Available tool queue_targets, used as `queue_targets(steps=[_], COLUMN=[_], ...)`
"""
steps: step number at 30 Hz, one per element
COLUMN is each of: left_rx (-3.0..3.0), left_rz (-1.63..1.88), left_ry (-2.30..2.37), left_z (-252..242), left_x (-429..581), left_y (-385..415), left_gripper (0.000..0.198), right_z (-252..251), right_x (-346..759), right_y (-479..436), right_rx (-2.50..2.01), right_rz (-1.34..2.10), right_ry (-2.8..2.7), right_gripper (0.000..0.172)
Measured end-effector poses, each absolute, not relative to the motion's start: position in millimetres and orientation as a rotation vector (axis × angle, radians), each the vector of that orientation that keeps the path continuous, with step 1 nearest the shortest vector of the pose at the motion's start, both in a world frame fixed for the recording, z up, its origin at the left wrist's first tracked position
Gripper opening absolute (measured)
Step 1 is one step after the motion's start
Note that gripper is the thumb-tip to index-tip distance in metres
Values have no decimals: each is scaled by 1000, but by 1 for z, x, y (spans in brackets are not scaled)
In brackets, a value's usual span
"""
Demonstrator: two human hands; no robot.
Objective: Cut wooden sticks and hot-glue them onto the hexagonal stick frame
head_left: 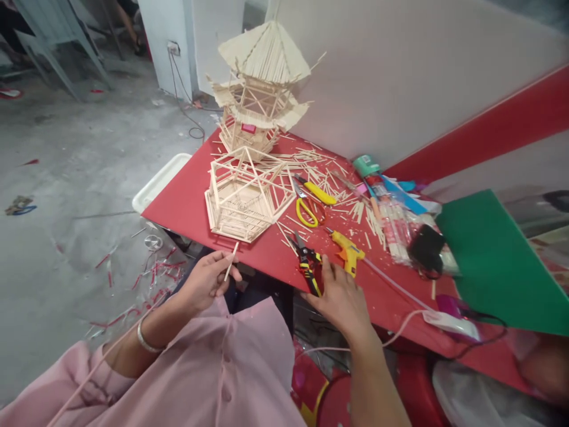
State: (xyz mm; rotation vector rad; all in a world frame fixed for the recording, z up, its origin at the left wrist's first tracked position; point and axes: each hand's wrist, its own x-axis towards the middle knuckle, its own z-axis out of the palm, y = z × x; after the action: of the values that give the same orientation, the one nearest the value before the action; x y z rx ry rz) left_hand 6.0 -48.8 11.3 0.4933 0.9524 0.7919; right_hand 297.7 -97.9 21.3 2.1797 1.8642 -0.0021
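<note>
My left hand (213, 276) pinches a short wooden stick (232, 262), held tilted just off the table's front edge. My right hand (341, 296) lies on the red table with its fingers stretched out; its thumb side is beside the black-and-yellow cutters (307, 267), and whether it touches them I cannot tell. A yellow glue gun (349, 250) lies just beyond those fingertips. In front of me stands a hexagonal stick frame (242, 228) with a slatted floor and open bars on top. Behind it rises a stick-built pagoda model (271, 59) with tiered roofs.
Yellow-handled scissors (306, 213) and a yellow utility knife (320, 193) lie among loose sticks (311, 163) on the red table (178, 207). Packed stick bundles (400, 231), a dark phone-like object (425, 244) and a green board (498, 261) are rightward. The glue gun's cord (400, 284) crosses the table.
</note>
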Motion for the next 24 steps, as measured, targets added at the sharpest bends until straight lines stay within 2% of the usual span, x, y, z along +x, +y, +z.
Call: queue_targets(steps=[8,13,18,24], left_rx=[487,442,362,271], left_rz=[829,852,878,834], left_ry=[932,935,926,858], left_z=[6,15,25,28], left_x=[6,-1,-8,-10], left_y=[-43,-39,-33,-24], left_gripper=[32,29,25,20], right_z=[28,32,31,29], right_x=[303,312,311,309], right_y=[-95,-93,-94,-96], right_rx=[2126,2056,2059,2055], right_rz=[-58,-127,-80,-49], right_ry=[1846,1869,1893,1889], right_gripper=[97,91,95,90])
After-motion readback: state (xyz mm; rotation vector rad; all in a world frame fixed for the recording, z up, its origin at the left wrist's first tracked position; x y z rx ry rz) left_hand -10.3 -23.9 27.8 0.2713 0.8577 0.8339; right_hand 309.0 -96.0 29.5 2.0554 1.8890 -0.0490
